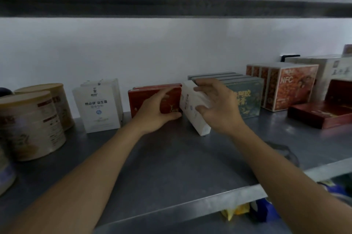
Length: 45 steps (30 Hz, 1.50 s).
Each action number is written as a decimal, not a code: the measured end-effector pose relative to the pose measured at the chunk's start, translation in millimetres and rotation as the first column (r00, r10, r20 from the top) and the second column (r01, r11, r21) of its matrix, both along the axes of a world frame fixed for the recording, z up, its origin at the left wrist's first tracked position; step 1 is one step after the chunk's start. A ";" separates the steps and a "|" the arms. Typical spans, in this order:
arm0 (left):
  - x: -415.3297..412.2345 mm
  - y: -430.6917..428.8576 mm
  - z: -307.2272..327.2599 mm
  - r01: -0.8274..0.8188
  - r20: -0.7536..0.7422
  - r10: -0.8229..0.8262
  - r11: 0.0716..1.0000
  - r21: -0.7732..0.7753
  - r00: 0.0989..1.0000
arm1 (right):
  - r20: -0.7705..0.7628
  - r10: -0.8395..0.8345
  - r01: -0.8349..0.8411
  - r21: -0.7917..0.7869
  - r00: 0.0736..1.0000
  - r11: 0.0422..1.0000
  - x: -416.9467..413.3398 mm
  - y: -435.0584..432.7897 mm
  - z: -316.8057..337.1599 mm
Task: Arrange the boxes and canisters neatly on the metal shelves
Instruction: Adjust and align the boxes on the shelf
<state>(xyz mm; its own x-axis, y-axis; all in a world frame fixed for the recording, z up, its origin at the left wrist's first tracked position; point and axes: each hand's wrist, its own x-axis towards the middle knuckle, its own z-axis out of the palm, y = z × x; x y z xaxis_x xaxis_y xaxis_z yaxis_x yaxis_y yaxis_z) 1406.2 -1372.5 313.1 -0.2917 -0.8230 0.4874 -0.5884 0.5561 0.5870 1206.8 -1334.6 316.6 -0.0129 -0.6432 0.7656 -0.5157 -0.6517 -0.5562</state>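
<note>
midway through the tidy-up on the metal shelf [171,157]: your left hand [152,111] steadies the upright red boxes [141,100], fingers curled on the front one, while your right hand [219,106] has its fingers clamped on a white box [192,108], tilted and out of line between the red boxes and the teal boxes [247,98]. canisters [32,125] at left and orange boxes [289,88] look grouped; a flat red box [320,115] at far right seems yet to be stood up.
</note>
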 end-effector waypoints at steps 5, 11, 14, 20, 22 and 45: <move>-13.6 3.8 -3.4 0.143 -0.183 -0.106 0.968 0.207 0.977 | 0.161 0.067 -0.083 0.095 0.985 0.992 -5.5 6.4 -1.8; -14.2 10.7 -10.6 0.083 -0.322 0.001 0.966 0.245 0.947 | 0.285 0.153 -0.197 0.132 0.946 0.972 -6.1 5.3 -4.7; -15.7 15.1 -11.2 0.071 -0.369 0.045 0.953 0.294 0.928 | 0.344 0.223 -0.285 0.139 0.912 0.948 -7.8 4.6 -5.6; -18.2 28.3 -8.5 0.043 -0.590 0.115 0.968 0.247 0.799 | 0.353 0.335 -0.414 0.178 0.874 0.893 -2.0 0.9 -10.8; -16.6 32.4 -6.8 0.030 -0.654 0.109 0.980 0.197 0.749 | 0.313 0.366 -0.436 0.194 0.876 0.879 1.5 0.5 -13.4; 105.7 68.6 0.9 -0.291 -0.446 0.229 0.954 -0.074 0.865 | -0.645 0.280 0.123 0.506 0.711 0.853 9.9 -4.5 -31.8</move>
